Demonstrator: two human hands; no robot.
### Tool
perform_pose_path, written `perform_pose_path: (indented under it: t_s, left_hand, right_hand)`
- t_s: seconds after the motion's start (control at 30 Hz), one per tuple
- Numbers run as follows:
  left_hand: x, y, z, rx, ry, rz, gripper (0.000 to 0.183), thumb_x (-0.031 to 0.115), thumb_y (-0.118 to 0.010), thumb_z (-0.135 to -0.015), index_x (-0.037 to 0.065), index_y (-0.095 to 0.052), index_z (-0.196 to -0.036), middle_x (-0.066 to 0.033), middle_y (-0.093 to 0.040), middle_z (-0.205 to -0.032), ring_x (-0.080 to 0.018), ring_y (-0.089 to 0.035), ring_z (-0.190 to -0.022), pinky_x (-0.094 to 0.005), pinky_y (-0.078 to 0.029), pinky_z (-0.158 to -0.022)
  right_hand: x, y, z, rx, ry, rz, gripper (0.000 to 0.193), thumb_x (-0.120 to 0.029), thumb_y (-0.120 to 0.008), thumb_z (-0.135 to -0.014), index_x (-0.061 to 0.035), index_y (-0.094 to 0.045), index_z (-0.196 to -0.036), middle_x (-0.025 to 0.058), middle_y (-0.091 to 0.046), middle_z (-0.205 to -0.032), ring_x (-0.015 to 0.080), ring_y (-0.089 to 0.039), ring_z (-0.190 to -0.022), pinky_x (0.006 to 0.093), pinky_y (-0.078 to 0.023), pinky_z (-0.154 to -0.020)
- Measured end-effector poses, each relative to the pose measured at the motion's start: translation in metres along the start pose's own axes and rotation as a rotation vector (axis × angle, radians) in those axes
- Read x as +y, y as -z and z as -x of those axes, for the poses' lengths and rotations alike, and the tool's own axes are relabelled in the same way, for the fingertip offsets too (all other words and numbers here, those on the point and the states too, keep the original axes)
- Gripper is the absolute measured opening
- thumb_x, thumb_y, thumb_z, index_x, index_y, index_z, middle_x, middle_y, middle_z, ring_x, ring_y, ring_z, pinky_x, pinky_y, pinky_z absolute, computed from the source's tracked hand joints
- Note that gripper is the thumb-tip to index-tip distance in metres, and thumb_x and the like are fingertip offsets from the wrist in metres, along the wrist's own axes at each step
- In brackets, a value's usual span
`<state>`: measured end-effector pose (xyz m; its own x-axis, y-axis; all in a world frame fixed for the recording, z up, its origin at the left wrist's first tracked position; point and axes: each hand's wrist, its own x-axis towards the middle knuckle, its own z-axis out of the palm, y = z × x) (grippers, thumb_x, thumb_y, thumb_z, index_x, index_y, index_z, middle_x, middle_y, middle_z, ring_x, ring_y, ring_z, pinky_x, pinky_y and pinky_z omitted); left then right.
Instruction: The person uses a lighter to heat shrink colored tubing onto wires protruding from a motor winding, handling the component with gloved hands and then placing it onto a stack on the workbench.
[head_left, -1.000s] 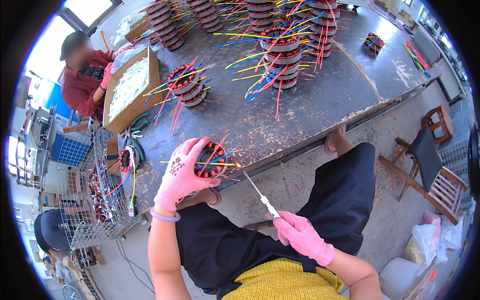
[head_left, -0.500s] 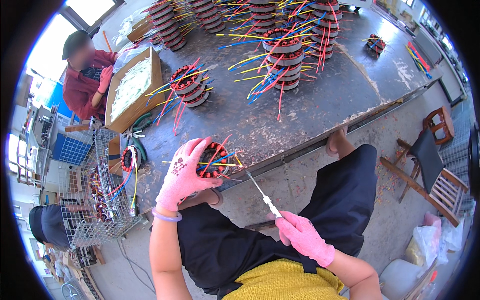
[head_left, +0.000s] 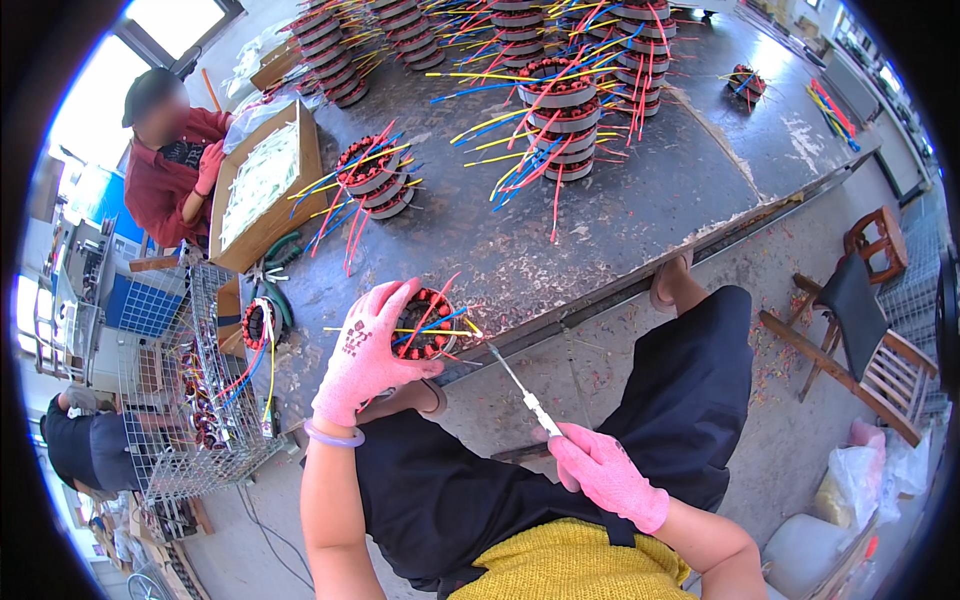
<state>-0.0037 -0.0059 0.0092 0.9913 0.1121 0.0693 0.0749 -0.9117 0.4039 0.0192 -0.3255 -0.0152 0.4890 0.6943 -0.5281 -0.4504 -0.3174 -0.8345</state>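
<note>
My left hand [head_left: 367, 345], in a pink glove, is closed around a motor stator [head_left: 436, 340] at the near edge of the table. The stator is a ring with red windings, and yellow, blue and red wires stick out of it. My right hand [head_left: 604, 470], also gloved in pink, grips a slim tool [head_left: 537, 408] with a white handle and a thin metal shaft, much like a soldering iron. Its tip is close to the wire ends right of the stator, where a small whitish spot shows. Whether the tip touches them, I cannot tell.
Stacked stators [head_left: 572, 130] fill the far table, with a shorter stack [head_left: 375, 180] nearer. Left are pliers [head_left: 275, 262], a lone stator [head_left: 261, 322], a cardboard box [head_left: 262, 190] and a wire basket [head_left: 190, 410]. One co-worker [head_left: 175, 165] sits there; another bends lower. A chair [head_left: 850, 340] stands right.
The tool tip has shifted slightly up and left at the wire ends, where a whitish spot now shows. My left hand still holds the stator. The bent person at the left has moved.
</note>
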Motion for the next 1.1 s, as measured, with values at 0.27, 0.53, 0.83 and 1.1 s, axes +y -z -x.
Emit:
perform_pose_path:
  t_s: [0.27, 0.53, 0.83, 1.1]
  left_hand:
    - [-0.002, -0.001, 0.000, 0.007, -0.014, -0.003, 0.096, 0.026, -0.090, -0.055, 0.004, -0.051, -0.141, -0.0175, -0.053, -0.134, -0.0379, -0.051, -0.126, -0.0439, -0.041, -0.108]
    - [-0.002, -0.001, 0.000, 0.002, -0.011, -0.007, 0.097, 0.027, -0.090, -0.055, 0.004, -0.050, -0.141, -0.0174, -0.052, -0.135, -0.0377, -0.051, -0.126, -0.0437, -0.040, -0.109]
    - [-0.002, -0.001, 0.001, -0.007, 0.000, -0.005, 0.098, 0.030, -0.091, -0.057, 0.005, -0.049, -0.142, -0.0177, -0.052, -0.135, -0.0380, -0.050, -0.127, -0.0447, -0.040, -0.109]
    - [0.000, 0.000, 0.000, -0.017, 0.002, 0.004, 0.097, 0.034, -0.091, -0.058, 0.006, -0.049, -0.142, -0.0176, -0.052, -0.134, -0.0383, -0.050, -0.126, -0.0454, -0.039, -0.109]
  right_hand:
    - [0.005, -0.001, 0.000, -0.005, 0.024, -0.041, 0.033, -0.025, -0.048, -0.104, 0.0012, -0.060, -0.121, 0.0012, -0.051, -0.066, 0.0088, -0.047, -0.058, 0.0272, -0.040, -0.057]
    - [0.000, 0.000, 0.001, -0.003, 0.028, -0.008, 0.039, -0.028, -0.048, -0.105, 0.0006, -0.061, -0.127, -0.0016, -0.050, -0.065, 0.0062, -0.044, -0.059, 0.0237, -0.036, -0.056]
    - [-0.002, -0.001, 0.001, 0.009, 0.014, -0.007, 0.038, -0.028, -0.049, -0.105, 0.0013, -0.062, -0.125, -0.0019, -0.049, -0.065, 0.0064, -0.043, -0.059, 0.0237, -0.036, -0.056]
    - [-0.001, 0.000, 0.001, -0.009, 0.024, -0.041, 0.035, -0.026, -0.049, -0.105, 0.0018, -0.060, -0.123, 0.0007, -0.050, -0.066, 0.0079, -0.046, -0.058, 0.0264, -0.040, -0.057]
